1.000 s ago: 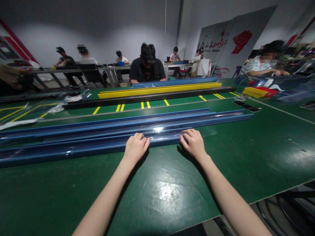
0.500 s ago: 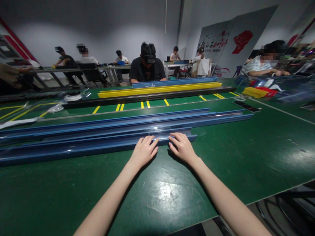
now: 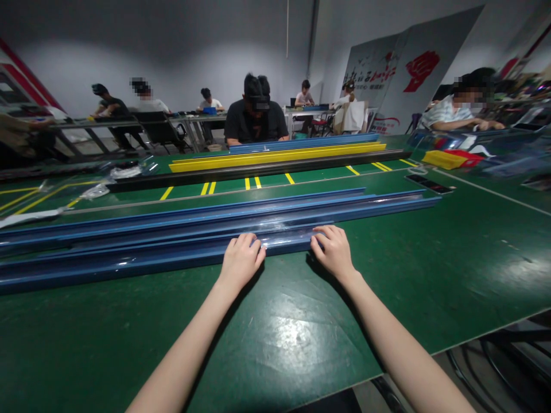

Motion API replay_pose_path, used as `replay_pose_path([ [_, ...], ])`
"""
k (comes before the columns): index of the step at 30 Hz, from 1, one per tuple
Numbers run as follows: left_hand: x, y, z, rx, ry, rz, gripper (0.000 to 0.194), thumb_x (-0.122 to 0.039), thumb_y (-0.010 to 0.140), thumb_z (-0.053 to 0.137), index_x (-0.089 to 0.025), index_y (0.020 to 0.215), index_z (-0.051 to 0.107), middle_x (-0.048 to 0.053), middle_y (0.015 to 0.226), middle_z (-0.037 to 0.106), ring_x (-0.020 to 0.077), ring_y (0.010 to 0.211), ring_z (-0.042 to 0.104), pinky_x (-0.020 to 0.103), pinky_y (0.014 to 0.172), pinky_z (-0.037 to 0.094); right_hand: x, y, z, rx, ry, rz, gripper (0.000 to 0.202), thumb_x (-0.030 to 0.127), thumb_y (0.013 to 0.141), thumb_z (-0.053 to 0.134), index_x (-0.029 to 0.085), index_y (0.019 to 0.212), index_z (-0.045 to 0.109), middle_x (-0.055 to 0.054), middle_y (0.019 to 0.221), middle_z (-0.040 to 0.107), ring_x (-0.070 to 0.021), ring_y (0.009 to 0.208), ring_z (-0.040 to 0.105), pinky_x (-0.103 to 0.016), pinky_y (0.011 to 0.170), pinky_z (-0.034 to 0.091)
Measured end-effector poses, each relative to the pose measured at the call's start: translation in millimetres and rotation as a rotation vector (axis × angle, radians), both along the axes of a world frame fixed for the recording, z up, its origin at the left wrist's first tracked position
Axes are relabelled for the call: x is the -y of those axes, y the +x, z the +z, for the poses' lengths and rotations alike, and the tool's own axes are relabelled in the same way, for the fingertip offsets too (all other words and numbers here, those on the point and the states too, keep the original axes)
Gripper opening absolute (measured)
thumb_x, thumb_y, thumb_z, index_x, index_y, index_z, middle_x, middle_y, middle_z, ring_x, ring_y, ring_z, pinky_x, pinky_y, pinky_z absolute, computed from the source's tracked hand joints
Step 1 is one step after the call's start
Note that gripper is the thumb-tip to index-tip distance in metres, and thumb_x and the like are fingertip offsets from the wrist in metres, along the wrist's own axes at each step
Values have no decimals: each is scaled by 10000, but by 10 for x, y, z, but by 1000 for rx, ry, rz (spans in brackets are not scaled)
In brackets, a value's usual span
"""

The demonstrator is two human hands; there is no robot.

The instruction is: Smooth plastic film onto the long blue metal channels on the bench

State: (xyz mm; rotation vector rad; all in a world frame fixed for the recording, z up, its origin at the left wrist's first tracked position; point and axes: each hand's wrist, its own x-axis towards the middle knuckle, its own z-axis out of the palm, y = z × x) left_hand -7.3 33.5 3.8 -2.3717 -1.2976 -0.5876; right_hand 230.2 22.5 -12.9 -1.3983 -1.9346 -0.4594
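Long blue channel-shaped strips lie side by side on the green table. My left hand [image 3: 241,258] has its fingers curled over the edge of the nearest blue strip [image 3: 172,257]. Near that strip's right end, my right hand [image 3: 333,249] is closed around its edge, with the fingertips over the rim. Between the hands a shiny stretch of the strip shows. Behind it lie further blue strips [image 3: 275,219], touching or close to one another.
Beyond the blue strips lie a black strip [image 3: 267,168] and a yellow strip [image 3: 275,156]. A phone [image 3: 429,184] rests at the right, near a yellow tray [image 3: 443,160]. Across the green table [image 3: 430,269] sits a person in black [image 3: 258,123].
My hands have moved apart along the nearest strip, the left one leftward and the right one rightward to its end. Their fingers are more curled over it.
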Motion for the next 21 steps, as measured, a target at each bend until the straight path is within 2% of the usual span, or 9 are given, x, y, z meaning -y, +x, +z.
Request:
replay_pose_path([
  [5, 11, 24, -12, -15, -1, -11, 223, -260, 857, 417, -156, 823, 612, 92, 956, 626, 209, 878, 549, 327, 714, 407, -4, -68, -35, -8, -4, 64, 224, 225, 837, 434, 186, 697, 604, -61, 881, 646, -172, 862, 519, -329, 790, 371],
  [13, 76, 161, -94, -43, -40, -121, 280, -244, 851, 418, -145, 1073, 556, 107, 1092, 591, 223, 1003, 520, 345, 806, 398, -4, -110, -34, -5, -18, 121, 221, 228, 835, 441, 182, 710, 617, -57, 885, 649, -167, 859, 528, -320, 789, 369],
  [16, 104, 253, -122, -55, -52, -150, 320, -241, 851, 412, -136, 1131, 525, 121, 1128, 573, 230, 1034, 508, 358, 837, 389, -27, -1, -5, -46, 13, 37, 222, 232, 833, 437, 192, 713, 619, -53, 885, 653, -175, 853, 530, -334, 801, 354],
  [21, 83, 466, -134, -37, -65, -196, 341, -229, 848, 402, -129, 1156, 507, 126, 1155, 559, 231, 1063, 495, 366, 871, 377, -145, 348, -74, -286, 32, -191, 228, 257, 822, 414, 180, 823, 629, -75, 872, 652, -198, 845, 541, -332, 767, 367],
])
